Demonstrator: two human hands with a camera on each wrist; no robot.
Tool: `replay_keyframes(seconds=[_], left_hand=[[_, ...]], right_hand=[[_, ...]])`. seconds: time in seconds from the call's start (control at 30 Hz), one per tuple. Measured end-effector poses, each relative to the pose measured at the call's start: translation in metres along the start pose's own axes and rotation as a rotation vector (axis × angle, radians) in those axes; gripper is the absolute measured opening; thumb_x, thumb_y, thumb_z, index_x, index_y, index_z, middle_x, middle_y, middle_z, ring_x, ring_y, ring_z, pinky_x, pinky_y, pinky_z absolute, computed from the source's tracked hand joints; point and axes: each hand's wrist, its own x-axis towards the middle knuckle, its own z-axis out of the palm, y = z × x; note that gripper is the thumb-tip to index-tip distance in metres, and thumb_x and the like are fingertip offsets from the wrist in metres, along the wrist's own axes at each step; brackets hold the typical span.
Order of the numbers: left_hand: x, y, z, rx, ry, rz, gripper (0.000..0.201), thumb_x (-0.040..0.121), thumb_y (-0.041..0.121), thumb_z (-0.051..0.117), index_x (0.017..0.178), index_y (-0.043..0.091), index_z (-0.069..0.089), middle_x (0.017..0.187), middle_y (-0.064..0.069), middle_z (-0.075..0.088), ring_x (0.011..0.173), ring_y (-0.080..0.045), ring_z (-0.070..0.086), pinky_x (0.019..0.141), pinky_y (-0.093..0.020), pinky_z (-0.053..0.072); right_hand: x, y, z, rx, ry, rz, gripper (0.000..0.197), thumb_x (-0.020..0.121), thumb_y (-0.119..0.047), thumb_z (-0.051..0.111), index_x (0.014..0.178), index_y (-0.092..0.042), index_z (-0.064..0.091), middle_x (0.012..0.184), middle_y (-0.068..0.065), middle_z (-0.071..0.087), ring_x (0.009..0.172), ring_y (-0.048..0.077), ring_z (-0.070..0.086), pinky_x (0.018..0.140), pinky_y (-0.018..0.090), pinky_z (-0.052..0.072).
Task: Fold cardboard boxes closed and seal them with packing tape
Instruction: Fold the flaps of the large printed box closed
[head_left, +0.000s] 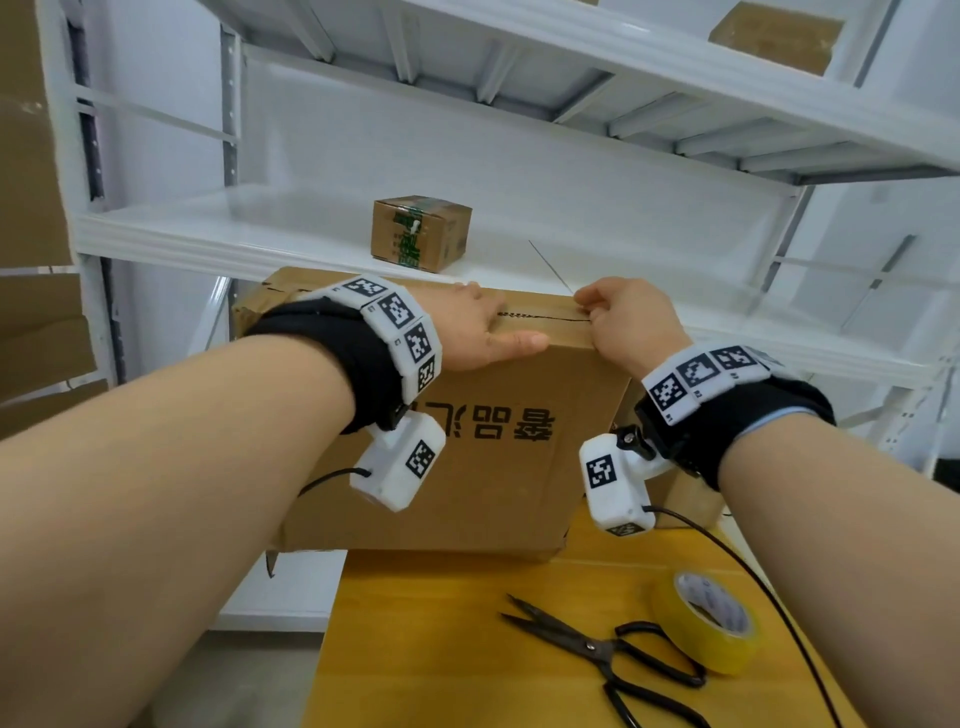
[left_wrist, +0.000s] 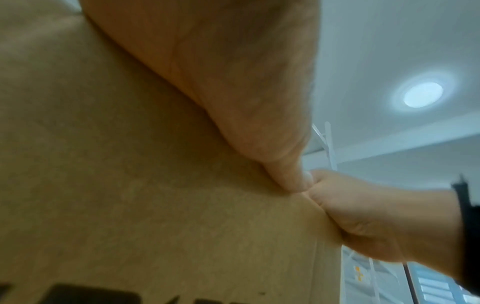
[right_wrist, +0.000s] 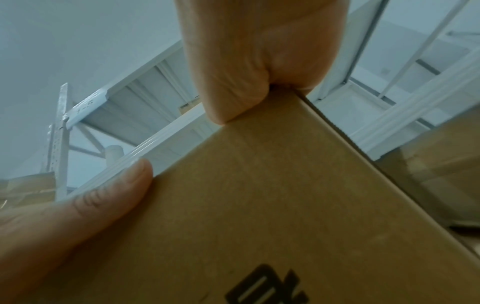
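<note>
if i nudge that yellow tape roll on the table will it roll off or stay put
The tape roll lies mostly flat, leaning slightly, on the wooden table, so a nudge would probably slide it rather than roll it. Its hollow core suggests it is light and would shift easily. It sits near the scissors, which it might bump.

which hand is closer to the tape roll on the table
Right. The right hand at the box's top corner is above the tape roll; the left hand presses further left.

Counted: three brown cardboard boxes, namely one large printed box (head_left: 467, 447) on the yellow wooden counter (head_left: 441, 649), one small green-taped box (head_left: 420, 233), and one on the top shelf (head_left: 774, 36); one yellowish packing-tape roll (head_left: 701, 631); one black-handled pair of scissors (head_left: 608, 654); two hands.
</note>
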Motion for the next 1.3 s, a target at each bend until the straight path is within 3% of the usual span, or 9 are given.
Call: replay_keyframes(seconds=[0.2, 0.33, 0.43, 0.57, 0.73, 0.97, 1.1, 1.2, 1.3], left_hand=[[0.005, -0.007, 0.003, 0.02, -0.011, 0.035, 0.119, 0.062, 0.094, 0.0, 0.154, 0.023, 0.023, 0.158, -0.005, 0.028, 0.141, -0.025, 0.035, 0.113, -0.049, 0.034], [0.006, -0.007, 0.003, 0.048, -0.012, 0.035, 0.112, 0.068, 0.091, 0.004, 0.152, 0.021, 0.028, 0.156, -0.007, 0.032, 0.142, -0.025, 0.033, 0.113, -0.049, 0.033], [0.008, -0.007, 0.002, 0.072, 0.003, 0.057, 0.109, 0.071, 0.089, 0.005, 0.15, 0.019, 0.033, 0.152, -0.007, 0.038, 0.139, -0.024, 0.037, 0.112, -0.048, 0.035], [0.006, -0.008, 0.002, 0.082, -0.008, 0.063, 0.111, 0.067, 0.09, 0.001, 0.149, 0.022, 0.033, 0.152, -0.002, 0.038, 0.137, -0.022, 0.038, 0.111, -0.049, 0.034], [0.002, -0.006, -0.001, 0.082, -0.048, 0.045, 0.113, 0.066, 0.089, -0.001, 0.155, 0.024, 0.021, 0.161, 0.001, 0.022, 0.147, -0.02, 0.023, 0.116, -0.056, 0.023], [-0.002, -0.006, 0.001, 0.049, -0.042, 0.052, 0.113, 0.065, 0.089, 0.001, 0.154, 0.023, 0.023, 0.16, 0.0, 0.023, 0.146, -0.022, 0.027, 0.115, -0.054, 0.027], [-0.003, -0.006, 0.002, 0.032, -0.026, 0.058, 0.108, 0.07, 0.088, 0.004, 0.153, 0.022, 0.026, 0.16, -0.001, 0.025, 0.145, -0.022, 0.029, 0.114, -0.051, 0.03], [-0.005, -0.006, 0.002, 0.021, -0.029, 0.053, 0.108, 0.07, 0.087, 0.004, 0.153, 0.022, 0.026, 0.161, -0.002, 0.023, 0.146, -0.022, 0.027, 0.114, -0.051, 0.03], [-0.004, -0.005, 0.001, 0.017, -0.028, 0.045, 0.105, 0.073, 0.087, 0.006, 0.153, 0.022, 0.026, 0.161, -0.003, 0.023, 0.146, -0.023, 0.027, 0.115, -0.052, 0.029]], right_hand=[[0.003, 0.017, 0.004, 0.495, 0.267, 0.359, 0.028, 0.091, -0.008, 0.05, 0.105, -0.012, 0.074, 0.108, 0.008, 0.072, 0.106, 0.03, 0.066, 0.094, 0.041, 0.055], [0.029, 0.032, 0.0, 0.376, 0.059, 0.441, 0.015, 0.093, -0.012, 0.055, 0.098, -0.015, 0.069, 0.086, 0.001, 0.061, 0.089, 0.021, 0.063, 0.072, 0.026, 0.048], [0.031, 0.016, -0.009, 0.554, 0.019, 0.413, 0.033, 0.096, -0.02, 0.054, 0.127, -0.015, 0.062, 0.122, 0.012, 0.065, 0.097, 0.017, 0.065, 0.087, 0.032, 0.057], [0.023, 0.008, 0.005, 0.31, -0.148, 0.321, 0.038, 0.1, -0.028, 0.056, 0.127, -0.002, 0.062, 0.129, 0.018, 0.064, 0.066, 0.014, 0.05, 0.056, 0.023, 0.041], [0.022, 0.005, 0.004, 0.263, -0.196, 0.33, 0.037, 0.103, -0.021, 0.052, 0.133, 0.001, 0.058, 0.136, 0.021, 0.059, 0.122, 0.033, 0.059, 0.057, 0.023, 0.037], [0.016, 0.001, -0.003, 0.269, -0.187, 0.355, 0.04, 0.102, -0.011, 0.049, 0.14, 0.001, 0.051, 0.144, 0.02, 0.052, 0.131, 0.033, 0.052, 0.063, 0.023, 0.042], [0.008, -0.002, -0.013, 0.013, -0.167, 0.286, 0.035, 0.1, -0.013, 0.054, 0.133, -0.004, 0.059, 0.127, 0.013, 0.062, 0.118, 0.031, 0.057, 0.099, 0.031, 0.043], [0.015, 0.011, -0.016, -0.093, -0.167, 0.265, 0.026, 0.101, -0.007, 0.049, 0.115, 0.005, 0.067, 0.086, 0.01, 0.057, 0.089, 0.029, 0.051, 0.079, 0.033, 0.042], [0.012, 0.0, -0.022, -0.165, -0.132, 0.212, 0.024, 0.098, -0.001, 0.048, 0.077, 0.005, 0.058, 0.07, 0.008, 0.045, 0.084, 0.028, 0.047, 0.08, 0.032, 0.045]])
